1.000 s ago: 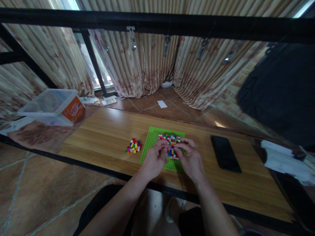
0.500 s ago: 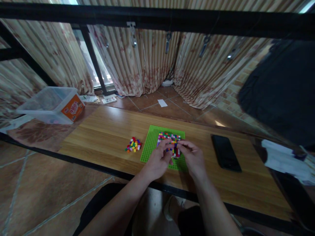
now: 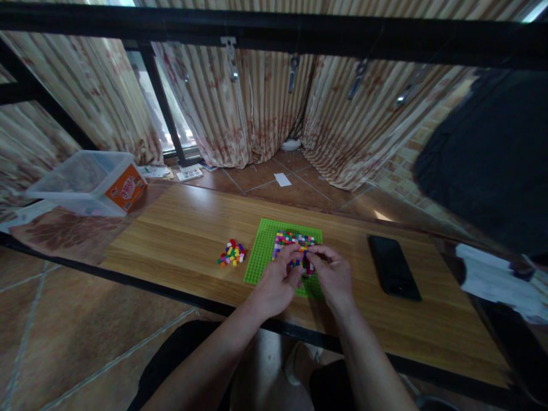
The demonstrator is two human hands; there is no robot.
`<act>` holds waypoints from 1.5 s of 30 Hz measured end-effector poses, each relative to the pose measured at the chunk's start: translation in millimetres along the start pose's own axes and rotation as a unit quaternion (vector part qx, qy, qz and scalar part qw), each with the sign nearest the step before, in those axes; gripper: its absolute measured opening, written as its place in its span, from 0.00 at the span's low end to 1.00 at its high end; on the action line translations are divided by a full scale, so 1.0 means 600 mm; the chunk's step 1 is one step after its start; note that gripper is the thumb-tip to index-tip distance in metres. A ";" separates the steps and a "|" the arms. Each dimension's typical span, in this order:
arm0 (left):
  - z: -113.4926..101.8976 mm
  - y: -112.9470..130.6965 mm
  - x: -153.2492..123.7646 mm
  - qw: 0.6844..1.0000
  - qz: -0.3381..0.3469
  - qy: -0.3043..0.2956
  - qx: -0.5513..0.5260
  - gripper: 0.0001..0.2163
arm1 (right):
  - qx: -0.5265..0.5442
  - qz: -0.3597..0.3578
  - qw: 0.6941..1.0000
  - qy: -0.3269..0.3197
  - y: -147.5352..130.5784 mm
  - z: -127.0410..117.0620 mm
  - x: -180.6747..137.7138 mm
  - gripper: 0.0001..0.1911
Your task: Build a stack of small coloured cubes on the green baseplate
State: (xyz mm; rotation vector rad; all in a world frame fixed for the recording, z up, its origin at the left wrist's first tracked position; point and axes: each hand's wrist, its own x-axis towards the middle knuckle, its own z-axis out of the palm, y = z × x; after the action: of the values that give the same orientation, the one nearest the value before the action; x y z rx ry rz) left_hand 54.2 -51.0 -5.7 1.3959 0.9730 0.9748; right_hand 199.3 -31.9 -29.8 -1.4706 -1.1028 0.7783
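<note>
A green baseplate [image 3: 262, 251] lies flat on the wooden table [image 3: 184, 228]. A patch of small multicoloured bricks [image 3: 295, 238] covers its far right part. My left hand [image 3: 276, 279] and my right hand [image 3: 331, 277] rest side by side over the near edge of that patch, fingertips pressed onto the bricks. The fingers hide the bricks beneath them, and I cannot tell whether either hand pinches a single brick. A small loose pile of coloured bricks [image 3: 232, 253] sits on the table just left of the baseplate.
A black phone [image 3: 393, 267] lies flat to the right of the baseplate. A clear plastic bin [image 3: 88, 182] with an orange label stands at the far left. White papers [image 3: 492, 279] lie at the right end. A black metal bar [image 3: 274, 34] crosses overhead.
Both hands have crept slightly forward over the brick patch and drawn closer together, fingertips now meeting on the bricks. The loose pile, phone and bin stay put.
</note>
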 end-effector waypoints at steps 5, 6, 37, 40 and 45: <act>-0.002 -0.004 -0.001 1.000 0.008 -0.004 0.010 0.21 | -0.015 0.001 1.000 -0.002 -0.002 0.001 -0.001 0.10; -0.002 -0.005 -0.002 1.000 0.010 -0.005 0.014 0.21 | -0.012 0.006 1.000 -0.003 -0.001 0.002 -0.001 0.10; -0.182 -0.012 0.014 0.839 -0.011 0.140 0.526 0.10 | -0.037 -0.030 0.999 0.007 0.013 -0.013 -0.007 0.16; -0.181 -0.008 0.016 0.843 -0.027 0.147 0.516 0.07 | -0.044 -0.037 0.998 0.005 0.008 -0.013 -0.009 0.15; -0.175 -0.001 0.018 0.850 0.011 0.175 0.497 0.08 | -0.058 -0.089 0.994 0.034 -0.009 -0.010 -0.011 0.13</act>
State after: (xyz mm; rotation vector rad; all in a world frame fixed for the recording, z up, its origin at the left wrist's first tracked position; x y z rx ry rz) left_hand -41.7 -7.3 -1.9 2.1001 1.9084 0.7567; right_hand 201.3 -40.4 -24.1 -1.4616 -1.2252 0.5439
